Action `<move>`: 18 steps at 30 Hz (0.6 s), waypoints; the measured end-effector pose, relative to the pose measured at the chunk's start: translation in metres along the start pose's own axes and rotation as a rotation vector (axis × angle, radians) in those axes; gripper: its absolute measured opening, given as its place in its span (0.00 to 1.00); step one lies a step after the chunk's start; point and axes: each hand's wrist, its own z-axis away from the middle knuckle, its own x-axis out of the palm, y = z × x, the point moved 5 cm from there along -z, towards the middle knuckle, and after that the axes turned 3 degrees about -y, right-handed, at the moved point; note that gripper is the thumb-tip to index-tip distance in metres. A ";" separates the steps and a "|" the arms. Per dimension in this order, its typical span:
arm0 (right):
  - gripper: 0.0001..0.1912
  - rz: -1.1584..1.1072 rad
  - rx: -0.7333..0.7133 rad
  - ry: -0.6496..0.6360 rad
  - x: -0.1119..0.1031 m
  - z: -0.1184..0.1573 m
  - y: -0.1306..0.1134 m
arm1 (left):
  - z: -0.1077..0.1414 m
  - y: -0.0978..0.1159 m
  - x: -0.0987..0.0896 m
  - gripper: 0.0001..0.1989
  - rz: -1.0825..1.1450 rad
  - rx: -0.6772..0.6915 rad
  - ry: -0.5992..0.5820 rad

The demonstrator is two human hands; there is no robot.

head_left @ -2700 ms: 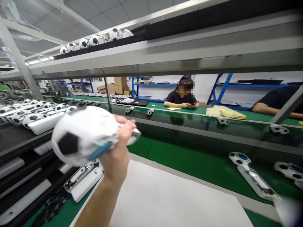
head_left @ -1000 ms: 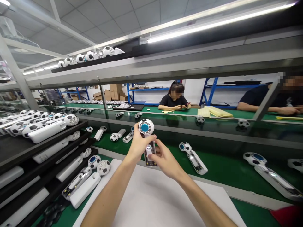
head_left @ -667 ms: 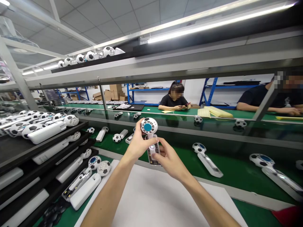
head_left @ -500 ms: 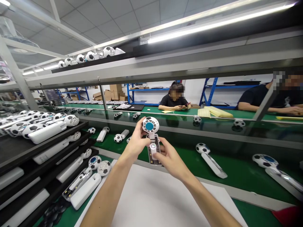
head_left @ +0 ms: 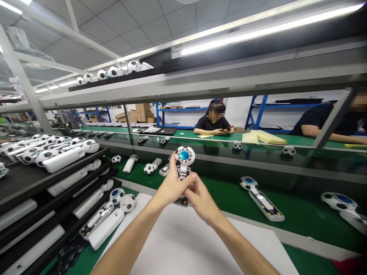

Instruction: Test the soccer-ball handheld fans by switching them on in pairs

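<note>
A handheld device with a round football-patterned head and a blue centre is held upright over the white sheet. My left hand grips it from the left, with fingers behind the head and the thumb across the upper handle. My right hand is closed round the handle from the right, its fingertips close to my left thumb and covering the handle's middle. Circuit parts show at the handle's lower end.
Stacked black trays of similar devices stand at the left. Two more devices lie beside the sheet. Others lie along the green conveyor. A metal beam crosses overhead. Two people sit opposite.
My right hand has shifted up the handle, its fingers now meeting my left thumb and hiding the middle. The device sits slightly lower. Conveyor items appear shifted, and the view has turned slightly.
</note>
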 end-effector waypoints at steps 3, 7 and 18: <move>0.17 0.071 0.078 -0.023 0.022 0.005 0.032 | 0.021 -0.021 -0.009 0.49 -0.015 -0.086 0.080; 0.14 0.309 0.140 -0.148 0.042 0.019 0.057 | 0.060 -0.055 -0.034 0.41 0.010 -0.242 0.164; 0.21 1.071 0.382 -0.107 -0.023 -0.093 0.066 | 0.158 -0.128 -0.103 0.43 -1.047 -0.059 0.238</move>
